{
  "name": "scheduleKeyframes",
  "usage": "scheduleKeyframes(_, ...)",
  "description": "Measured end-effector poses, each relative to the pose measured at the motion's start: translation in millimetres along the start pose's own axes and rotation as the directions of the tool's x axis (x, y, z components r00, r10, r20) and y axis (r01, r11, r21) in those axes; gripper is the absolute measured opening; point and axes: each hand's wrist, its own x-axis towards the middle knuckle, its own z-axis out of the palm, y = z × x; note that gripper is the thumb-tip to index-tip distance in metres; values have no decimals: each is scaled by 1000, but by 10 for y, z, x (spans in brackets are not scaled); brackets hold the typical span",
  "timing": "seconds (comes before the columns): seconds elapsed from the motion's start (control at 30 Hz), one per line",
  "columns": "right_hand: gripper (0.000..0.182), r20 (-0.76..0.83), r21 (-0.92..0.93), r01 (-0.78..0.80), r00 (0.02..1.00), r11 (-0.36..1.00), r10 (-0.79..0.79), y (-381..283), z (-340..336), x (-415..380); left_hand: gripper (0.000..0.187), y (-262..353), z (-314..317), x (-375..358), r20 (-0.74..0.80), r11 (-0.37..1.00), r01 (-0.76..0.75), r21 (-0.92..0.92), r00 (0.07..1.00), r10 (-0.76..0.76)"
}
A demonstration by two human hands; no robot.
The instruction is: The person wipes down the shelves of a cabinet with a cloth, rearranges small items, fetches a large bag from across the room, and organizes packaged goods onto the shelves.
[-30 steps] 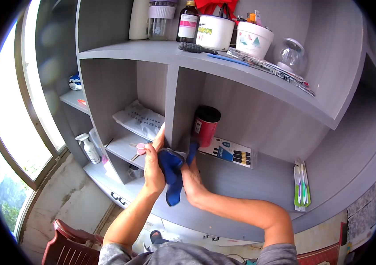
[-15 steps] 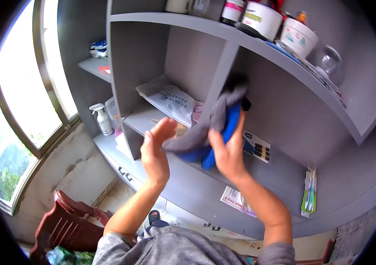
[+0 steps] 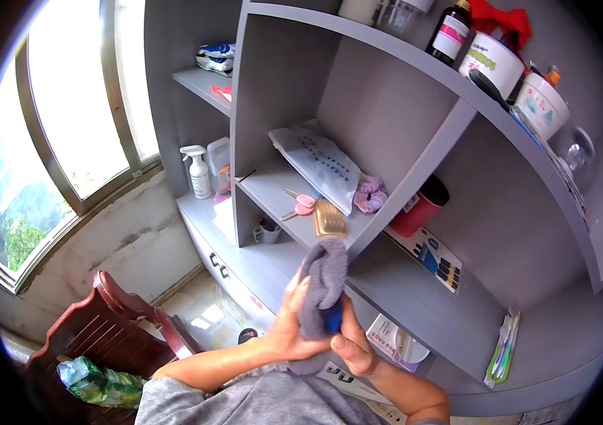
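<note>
Shelf (image 3: 269,185): gold case (image 3: 329,218) nr front edge, pink-headed keys (image 3: 305,205) beside. Grey-blue cloth (image 3: 324,283) in front, bunched btwn L hand (image 3: 291,327) and R hand (image 3: 355,343), fingers curled on it. Risk: cloth's upper end, appx. by case, could snag it, causing a fall.

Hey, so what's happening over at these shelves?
A person holds a bunched grey and blue cloth between the left hand and the right hand, in front of a grey shelf unit. On the middle shelf lie a pale printed bag, a scrunchie and pink-headed keys.
</note>
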Motion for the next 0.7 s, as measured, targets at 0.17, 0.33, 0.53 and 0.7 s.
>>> scheduleKeyframes(0.17,60,54,-674,109,994,730,-98,118,-24,350,75,-239,-611,63,-228,967,41,252,974,18)
scheduleKeyframes(0.33,31,23,-808,163,969,566,-246,290,-71,742,58,-220,-1119,334,-542,913,349,-213,735,-408)
scheduleKeyframes(0.53,41,27,-962,134,913,236,-406,283,-108,1440,73,-944,-1042,-63,-250,704,705,-83,669,-700)
scheduleKeyframes(0.7,56,-108,-991,-133,870,-19,-482,244,-257,2033,90,-1860,-686,-419,-66,654,667,358,716,-695)
